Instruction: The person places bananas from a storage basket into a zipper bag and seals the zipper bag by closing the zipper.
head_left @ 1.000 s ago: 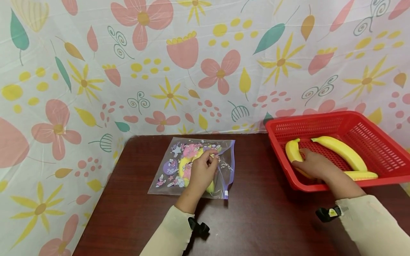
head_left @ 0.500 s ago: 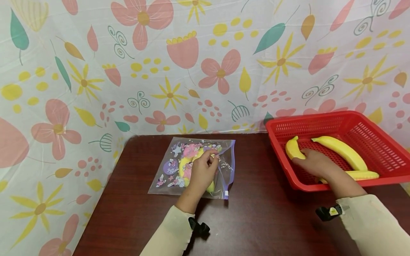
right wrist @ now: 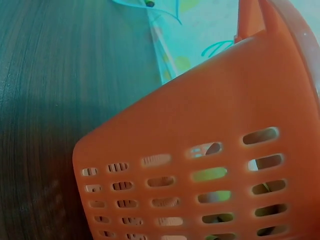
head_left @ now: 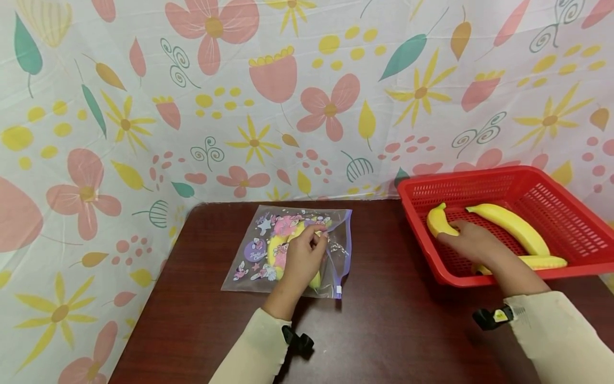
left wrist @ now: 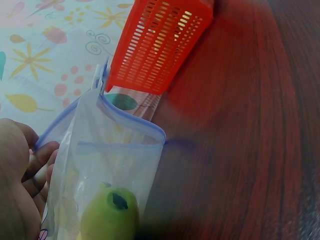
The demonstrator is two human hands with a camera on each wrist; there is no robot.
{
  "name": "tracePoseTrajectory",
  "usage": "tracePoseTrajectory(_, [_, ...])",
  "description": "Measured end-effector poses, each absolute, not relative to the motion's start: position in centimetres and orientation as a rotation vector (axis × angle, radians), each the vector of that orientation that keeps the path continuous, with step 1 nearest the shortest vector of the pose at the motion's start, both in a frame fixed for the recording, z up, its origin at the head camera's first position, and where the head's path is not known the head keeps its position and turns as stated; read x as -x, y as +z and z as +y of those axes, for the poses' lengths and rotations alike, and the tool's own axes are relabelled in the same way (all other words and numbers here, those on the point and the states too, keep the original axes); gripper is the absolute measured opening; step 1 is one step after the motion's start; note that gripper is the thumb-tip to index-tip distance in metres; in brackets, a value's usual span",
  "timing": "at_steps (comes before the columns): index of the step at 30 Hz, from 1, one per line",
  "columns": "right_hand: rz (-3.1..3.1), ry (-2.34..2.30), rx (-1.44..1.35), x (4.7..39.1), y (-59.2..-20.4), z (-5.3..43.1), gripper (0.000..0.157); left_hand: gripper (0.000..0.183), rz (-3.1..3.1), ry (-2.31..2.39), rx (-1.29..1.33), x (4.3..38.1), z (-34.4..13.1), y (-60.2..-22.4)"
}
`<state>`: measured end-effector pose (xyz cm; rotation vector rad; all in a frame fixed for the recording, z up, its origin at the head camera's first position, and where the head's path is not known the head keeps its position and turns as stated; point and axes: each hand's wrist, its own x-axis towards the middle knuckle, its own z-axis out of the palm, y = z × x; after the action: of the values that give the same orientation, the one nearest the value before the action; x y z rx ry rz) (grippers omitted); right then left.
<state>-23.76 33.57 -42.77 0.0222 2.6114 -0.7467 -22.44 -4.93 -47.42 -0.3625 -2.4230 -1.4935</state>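
My left hand [head_left: 303,258] lies over a clear zip bag [head_left: 243,280] with cartoon prints and a purple zip. In the left wrist view its curled fingers [left wrist: 37,162] pinch the film by the raised, parted mouth of the bag. Yellow fruit shows through the film; one greenish end with a dark tip [left wrist: 112,212] points toward the mouth. On the right, my right hand [head_left: 472,242] reaches into a red plastic basket [head_left: 424,256] and grips a banana [head_left: 435,218], its lower part hidden by the hand. The right wrist view shows mostly the basket's slotted wall [right wrist: 175,120].
Two more bananas lie in the basket: a long one [head_left: 515,226] at the back and one [head_left: 547,262] near the front wall, partly behind my right forearm. A dark wooden table [head_left: 379,330] carries everything. Flowered cloth [head_left: 331,154] rises behind it.
The banana in my right hand has turned and shifted slightly, its lower end now under my palm. My left hand and the bag stay where they were.
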Motion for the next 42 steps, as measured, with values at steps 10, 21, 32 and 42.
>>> tracePoseTrajectory(10, [2.750, -0.657, 0.021, 23.7, -42.3, 33.8, 0.092, 0.021, -2.421, -1.485, 0.352, 22.6, -4.8, -47.5])
tracePoseTrajectory(21, [2.746, -0.679, -0.022, 23.4, -41.7, 34.0, 0.096, 0.022, -2.416, -1.495, 0.348, 22.6, -4.8, -47.5])
tracePoseTrajectory(32, [2.738, -0.771, -0.043, 22.8, -41.0, 33.5, 0.099, 0.022, -2.415, -1.495, 0.345, 22.6, -4.8, -47.4])
tracePoseTrajectory(42, [2.754, -0.852, -0.076, 22.2, -40.9, 32.3, 0.098, 0.022, -2.415, -1.490, 0.358, 22.6, -4.9, -47.5])
